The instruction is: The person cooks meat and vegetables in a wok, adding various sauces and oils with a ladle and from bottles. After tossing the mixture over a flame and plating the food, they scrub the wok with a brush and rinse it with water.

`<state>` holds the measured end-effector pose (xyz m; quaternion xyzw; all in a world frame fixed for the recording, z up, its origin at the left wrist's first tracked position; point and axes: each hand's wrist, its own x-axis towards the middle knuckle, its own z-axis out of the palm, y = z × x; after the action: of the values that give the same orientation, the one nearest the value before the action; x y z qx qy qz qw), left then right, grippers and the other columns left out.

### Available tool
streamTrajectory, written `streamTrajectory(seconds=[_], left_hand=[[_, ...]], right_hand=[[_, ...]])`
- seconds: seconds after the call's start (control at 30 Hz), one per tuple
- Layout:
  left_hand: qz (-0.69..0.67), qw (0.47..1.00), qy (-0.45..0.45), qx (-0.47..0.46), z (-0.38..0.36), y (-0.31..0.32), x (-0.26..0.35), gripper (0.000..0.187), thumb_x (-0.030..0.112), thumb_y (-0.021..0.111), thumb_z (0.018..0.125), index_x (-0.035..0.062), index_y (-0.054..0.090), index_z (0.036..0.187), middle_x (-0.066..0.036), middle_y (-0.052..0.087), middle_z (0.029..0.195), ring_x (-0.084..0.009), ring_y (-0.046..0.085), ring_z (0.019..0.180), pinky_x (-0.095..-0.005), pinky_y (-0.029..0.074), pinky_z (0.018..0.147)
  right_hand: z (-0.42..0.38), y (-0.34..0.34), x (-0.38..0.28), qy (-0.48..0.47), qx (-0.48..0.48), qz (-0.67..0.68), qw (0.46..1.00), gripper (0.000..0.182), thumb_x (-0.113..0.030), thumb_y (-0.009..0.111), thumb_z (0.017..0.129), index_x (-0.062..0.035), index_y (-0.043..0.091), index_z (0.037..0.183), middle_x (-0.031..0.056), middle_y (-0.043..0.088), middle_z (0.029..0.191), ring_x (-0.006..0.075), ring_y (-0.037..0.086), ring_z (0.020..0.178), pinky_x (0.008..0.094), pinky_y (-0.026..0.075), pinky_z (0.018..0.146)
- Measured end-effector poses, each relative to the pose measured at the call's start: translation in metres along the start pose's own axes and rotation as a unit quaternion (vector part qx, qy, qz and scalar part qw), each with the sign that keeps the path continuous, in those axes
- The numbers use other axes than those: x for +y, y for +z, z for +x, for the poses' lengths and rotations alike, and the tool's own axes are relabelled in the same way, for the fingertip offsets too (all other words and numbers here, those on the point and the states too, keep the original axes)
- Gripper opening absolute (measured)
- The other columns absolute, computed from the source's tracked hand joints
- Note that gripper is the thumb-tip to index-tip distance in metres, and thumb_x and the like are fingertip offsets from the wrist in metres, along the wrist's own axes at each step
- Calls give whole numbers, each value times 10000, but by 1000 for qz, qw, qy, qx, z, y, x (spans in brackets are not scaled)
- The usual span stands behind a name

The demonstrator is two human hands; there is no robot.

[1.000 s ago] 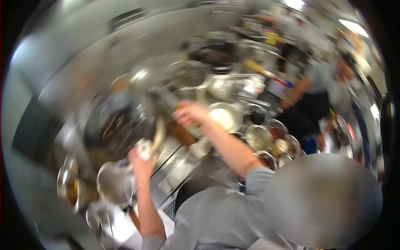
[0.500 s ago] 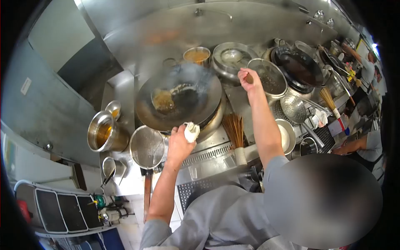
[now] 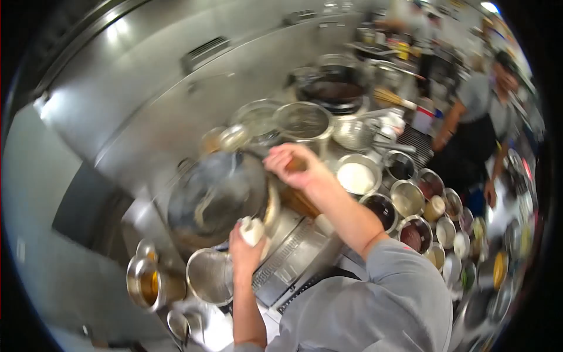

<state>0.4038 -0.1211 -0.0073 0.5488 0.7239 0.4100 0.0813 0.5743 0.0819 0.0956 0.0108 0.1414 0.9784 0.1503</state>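
Observation:
My left hand (image 3: 245,253) is closed around a folded white cloth (image 3: 252,232) at the near rim of a dark wok (image 3: 186,214). Smoke or steam hangs over the wok, and its contents are blurred. Above the wok's right side, my right hand (image 3: 298,166) grips the brown handle end of a ladle (image 3: 234,138). The ladle's round metal bowl is beyond the wok, beside a steel pot (image 3: 257,114); motion blur hides whether they touch. Next to my left hand lies a round strainer (image 3: 206,276).
Metal pots with yellow liquid (image 3: 141,286) stand left of the strainer. A deep sieve (image 3: 303,120), a perforated skimmer (image 3: 353,134) and a pan of white contents (image 3: 358,176) sit to the right. Several ingredient containers (image 3: 407,198) crowd the right side, where a co-worker (image 3: 478,117) stands.
My view has swung right, bringing the ingredient containers into sight. The ladle's bowl has moved left from the steel pot toward the wok. My left hand keeps the cloth at the wok's rim.

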Motion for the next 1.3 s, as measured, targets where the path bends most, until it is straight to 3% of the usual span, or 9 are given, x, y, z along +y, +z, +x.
streamTrajectory(seconds=[0.13, 0.33, 0.47, 0.6, 0.67, 0.73, 0.9, 1.0, 1.3], left_hand=[[-366, 927, -80, -24, -22, -10, 7, 713, 93, 702, 803, 14, 344, 1414, -152, 535, 1266, -232, 551, 1089, -354, 482, 902], [-851, 441, -251, -133, -16, -3, -13, 523, 267, 567, 908, 35, 426, 1355, -182, 509, 1328, -251, 551, 1034, -419, 447, 923], [-856, 454, -208, -135, -16, -8, -24, 504, 257, 564, 902, 15, 436, 1325, -157, 437, 1358, -290, 416, 1230, -516, 300, 1061], [-953, 234, -163, -98, -26, -38, -8, 385, 111, 626, 844, 9, 449, 1171, -107, 421, 1151, -260, 456, 1118, -470, 346, 1048], [-982, 87, -139, -93, -35, -55, -6, 297, 118, 611, 870, 29, 443, 1098, -61, 404, 1025, -182, 497, 929, -384, 449, 909], [-968, -7, -213, -135, -46, -78, -53, 238, 137, 571, 905, 8, 463, 1073, -61, 402, 967, -159, 492, 879, -325, 452, 801], [-457, 814, -345, -105, -73, -114, -30, 300, 258, 655, 856, 14, 638, 1029, -76, 659, 879, -156, 630, 779, -282, 504, 642], [-394, 860, -276, -168, -76, -99, -49, 347, 259, 708, 823, 15, 615, 1050, -38, 648, 857, -116, 609, 778, -282, 505, 671], [-788, 535, -303, -4, -64, -84, -12, 449, 352, 524, 904, -38, 560, 1124, -190, 652, 896, -262, 648, 712, -372, 525, 595]], right_hand=[[-11, -37, 36, 11, 21, -91, 996, 215, -2, 575, 825, -65, 409, 704, 1, 454, 641, 73, 473, 497, 164, 441, 456], [9, -101, 99, -130, 31, -190, 973, 180, -6, 608, 814, -51, 471, 708, 37, 531, 628, 120, 545, 521, 210, 488, 499], [0, -106, 127, -113, 96, -429, 891, 312, -310, 584, 929, -4, 635, 901, 67, 625, 669, 140, 624, 574, 242, 518, 489], [-39, -120, 55, -14, 110, -761, 639, 637, -601, 384, 955, -51, 681, 1073, 108, 681, 728, 191, 678, 621, 315, 547, 541], [-51, -168, -3, -155, 262, -927, 219, 479, -506, 478, 942, -92, 702, 1030, 109, 705, 831, 251, 689, 770, 392, 554, 663], [-95, -161, -4, 27, 330, -942, 61, 443, -464, 457, 946, -105, 652, 1119, 118, 704, 948, 291, 680, 870, 431, 539, 719], [-97, -249, -61, 30, 404, -893, 198, 956, -544, 658, 779, 17, 269, 1449, 308, 526, 1279, 383, 516, 1215, 412, 401, 1017], [-107, -261, -60, -74, 389, -873, 284, 817, -371, 734, 751, 38, 389, 1368, 247, 604, 1180, 357, 577, 1122, 384, 434, 968], [-130, -118, -20, -158, 198, -628, 735, 481, -116, 614, 851, -25, 479, 1304, 119, 644, 1071, 232, 637, 951, 345, 541, 780]])
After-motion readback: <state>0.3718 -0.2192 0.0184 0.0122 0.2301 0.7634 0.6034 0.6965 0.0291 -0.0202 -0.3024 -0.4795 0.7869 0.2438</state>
